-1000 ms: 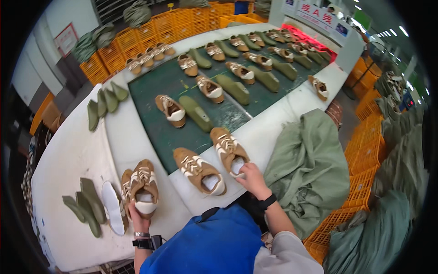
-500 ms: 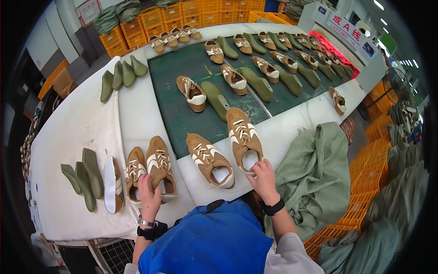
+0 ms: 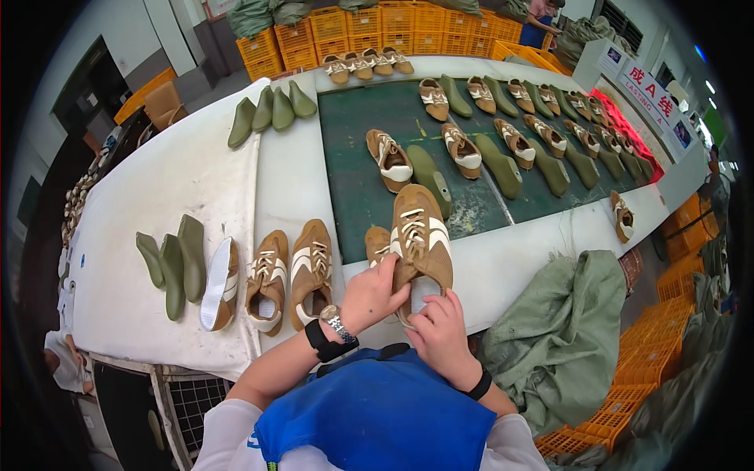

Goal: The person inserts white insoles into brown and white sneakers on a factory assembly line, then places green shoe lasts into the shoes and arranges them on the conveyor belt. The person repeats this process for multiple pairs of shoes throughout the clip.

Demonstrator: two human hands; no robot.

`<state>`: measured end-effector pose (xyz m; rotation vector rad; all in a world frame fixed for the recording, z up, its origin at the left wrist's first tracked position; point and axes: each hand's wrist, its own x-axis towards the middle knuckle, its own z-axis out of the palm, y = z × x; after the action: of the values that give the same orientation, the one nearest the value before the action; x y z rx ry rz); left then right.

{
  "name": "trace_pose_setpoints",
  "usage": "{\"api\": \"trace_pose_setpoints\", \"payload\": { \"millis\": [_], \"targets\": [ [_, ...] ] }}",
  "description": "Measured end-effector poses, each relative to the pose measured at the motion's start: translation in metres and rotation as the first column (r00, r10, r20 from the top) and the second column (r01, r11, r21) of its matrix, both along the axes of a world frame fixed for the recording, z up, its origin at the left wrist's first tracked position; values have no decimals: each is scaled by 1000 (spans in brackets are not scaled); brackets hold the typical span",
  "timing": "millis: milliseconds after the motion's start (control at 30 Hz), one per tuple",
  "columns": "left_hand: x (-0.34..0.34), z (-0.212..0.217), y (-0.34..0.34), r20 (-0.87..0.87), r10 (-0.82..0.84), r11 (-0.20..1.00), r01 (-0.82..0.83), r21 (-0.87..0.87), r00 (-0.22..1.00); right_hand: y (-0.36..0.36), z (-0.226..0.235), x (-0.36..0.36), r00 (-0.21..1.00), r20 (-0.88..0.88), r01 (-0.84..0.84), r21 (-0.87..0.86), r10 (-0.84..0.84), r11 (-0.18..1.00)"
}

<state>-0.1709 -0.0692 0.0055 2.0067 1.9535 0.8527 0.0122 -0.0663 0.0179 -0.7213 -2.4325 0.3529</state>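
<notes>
Between my two hands is a brown sneaker (image 3: 422, 228) with white stripes and laces, its toe pointing away from me. My left hand (image 3: 371, 298) grips the left side of its opening. At the heel, the fingers of my right hand (image 3: 441, 336) are closed on the collar's edge. A matching sneaker (image 3: 377, 238) is mostly hidden behind the held one and my left hand. Left of my wrist, two more sneakers, one (image 3: 268, 281) beside another (image 3: 312, 271), stand upright. Next to them a sneaker (image 3: 221, 284) lies on its side, its pale sole showing.
Green shoe lasts (image 3: 192, 257) lie on the white tabletop at left, others (image 3: 283, 110) farther back. A green belt (image 3: 353, 208) carries rows of sneakers and lasts. Green sacking (image 3: 554, 337) hangs over the right edge, near orange crates (image 3: 628, 369). A person (image 3: 542, 17) stands far back.
My left hand has left the pair of sneakers at left and now grips the sneaker my right hand was holding. The view has shifted, so the table appears farther right.
</notes>
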Motion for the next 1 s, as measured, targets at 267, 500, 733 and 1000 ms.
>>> {"api": "trace_pose_setpoints", "payload": {
  "millis": [267,500,733,1000],
  "targets": [
    [-13,-8,-11,389,75,997,-70,-27,918,-2,1,-9,994,-106,-41,-69,33,997],
    [-27,9,-22,346,-61,998,51,38,936,31,-33,22,983,-171,53,-90,-68,994],
    [-174,12,-99,328,445,872,-486,53,834,63,-119,93,965,147,250,-292,-215,923],
    [-386,-64,-245,-150,841,451,-828,-334,519,76,-80,70,932,60,354,-375,-358,857]
  ]
}}
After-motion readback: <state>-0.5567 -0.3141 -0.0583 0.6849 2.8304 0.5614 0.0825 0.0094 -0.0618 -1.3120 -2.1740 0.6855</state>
